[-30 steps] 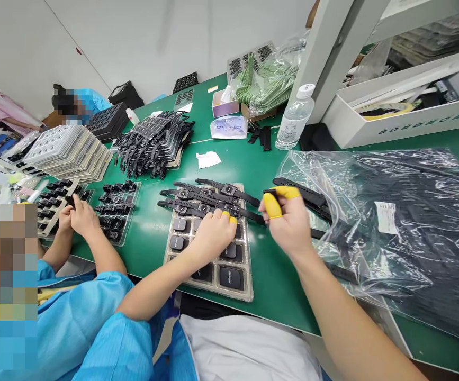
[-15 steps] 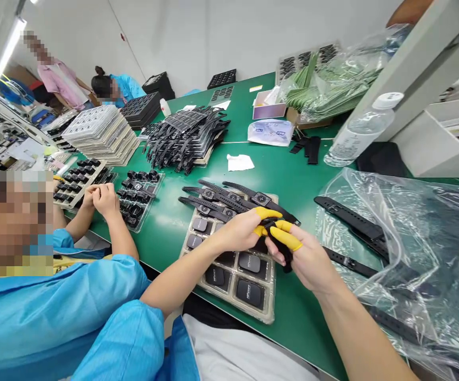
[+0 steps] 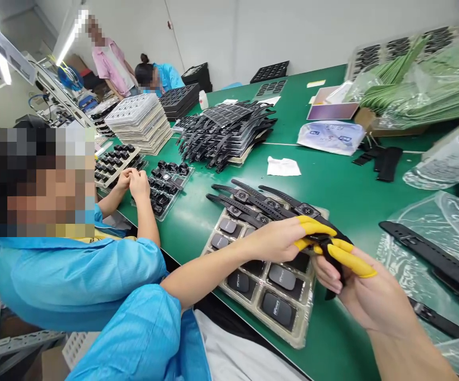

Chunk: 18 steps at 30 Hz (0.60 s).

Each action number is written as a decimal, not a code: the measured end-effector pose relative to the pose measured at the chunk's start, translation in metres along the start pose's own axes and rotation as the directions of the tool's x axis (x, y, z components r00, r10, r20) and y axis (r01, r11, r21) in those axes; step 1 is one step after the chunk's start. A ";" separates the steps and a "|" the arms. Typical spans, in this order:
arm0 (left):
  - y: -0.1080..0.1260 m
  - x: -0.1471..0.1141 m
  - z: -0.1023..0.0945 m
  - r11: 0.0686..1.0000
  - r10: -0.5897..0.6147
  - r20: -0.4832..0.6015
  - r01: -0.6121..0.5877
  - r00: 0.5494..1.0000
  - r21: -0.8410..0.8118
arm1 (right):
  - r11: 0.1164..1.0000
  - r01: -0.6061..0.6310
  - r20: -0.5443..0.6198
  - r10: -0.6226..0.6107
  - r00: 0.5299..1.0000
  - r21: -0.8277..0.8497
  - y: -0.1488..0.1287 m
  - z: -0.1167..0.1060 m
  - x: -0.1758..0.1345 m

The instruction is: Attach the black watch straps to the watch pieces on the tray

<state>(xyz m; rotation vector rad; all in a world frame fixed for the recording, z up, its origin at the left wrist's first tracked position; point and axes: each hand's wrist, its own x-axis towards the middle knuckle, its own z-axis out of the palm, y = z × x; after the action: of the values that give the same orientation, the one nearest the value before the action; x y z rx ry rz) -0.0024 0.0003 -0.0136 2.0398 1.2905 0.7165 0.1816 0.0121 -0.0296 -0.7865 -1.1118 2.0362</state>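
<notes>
Yellow finger cots cover fingertips on both hands. My left hand (image 3: pixel 282 239) pinches one end of a black watch strap (image 3: pixel 335 263), and my right hand (image 3: pixel 366 280) grips the strap from the other side, where it bends down. Fingers hide much of it, so I cannot tell whether a watch body is attached. Under my left forearm lies a beige tray (image 3: pixel 304 336) holding square dark watch bodies (image 3: pixel 278 309) in its pockets. Several strapped watches (image 3: pixel 271 203) rest across the tray's far end.
To the right, clear plastic bags (image 3: pixel 402 264) lie with loose black straps (image 3: pixel 431 256). A bottle (image 3: pixel 447 161) is behind them. A co-worker's hands (image 3: pixel 136 182) work at the left beside another watch tray (image 3: pixel 168 188). Farther back are a stack of strapped watches (image 3: pixel 225 129) and a white tissue (image 3: pixel 284 166).
The camera view has turned left, so the scene sits farther right in the picture. Both my hands still hold the watch strap, in nearly the same pose over the tray's edge.
</notes>
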 end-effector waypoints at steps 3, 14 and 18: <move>0.002 0.002 0.003 0.995 -0.025 -0.017 0.027 1.000 0.097 | 0.999 0.032 0.018 -0.032 0.999 -0.002 -0.001 0.000 0.001; 0.003 0.003 -0.003 0.953 0.047 0.114 -0.079 0.992 0.292 | 0.995 -0.081 0.045 0.084 0.995 -0.051 0.005 -0.014 0.006; 0.003 0.003 -0.007 0.991 -0.010 0.094 -0.003 0.995 0.135 | 0.995 -0.066 0.030 0.069 0.997 -0.074 0.004 -0.012 0.004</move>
<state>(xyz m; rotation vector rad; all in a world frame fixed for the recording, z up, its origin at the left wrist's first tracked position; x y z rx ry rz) -0.0044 0.0034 -0.0064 2.1512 1.3186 0.5366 0.1874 0.0196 -0.0394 -0.8406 -1.1992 2.0807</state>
